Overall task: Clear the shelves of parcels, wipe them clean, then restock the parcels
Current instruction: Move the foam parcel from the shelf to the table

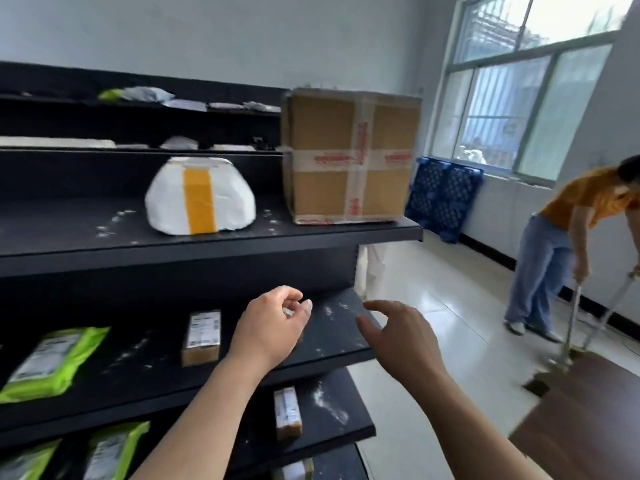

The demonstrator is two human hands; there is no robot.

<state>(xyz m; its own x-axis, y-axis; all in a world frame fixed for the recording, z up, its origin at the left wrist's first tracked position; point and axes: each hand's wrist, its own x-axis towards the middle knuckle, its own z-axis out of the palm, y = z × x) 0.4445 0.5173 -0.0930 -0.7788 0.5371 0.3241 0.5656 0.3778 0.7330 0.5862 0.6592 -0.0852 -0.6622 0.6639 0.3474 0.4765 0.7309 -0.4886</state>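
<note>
Left hand (268,329) loosely curled, right hand (398,336) spread open — both over the dusty shelf (334,325) beside a small cardboard parcel (202,337).

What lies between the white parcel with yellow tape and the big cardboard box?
Head view: only bare shelf with white specks separates white parcel and cardboard box.

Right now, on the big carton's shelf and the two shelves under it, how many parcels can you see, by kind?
Large cardboard carton: 1
White wrapped parcel: 1
Green mailer bags: 3
Small brown boxes: 2
Total: 7 in view
</note>
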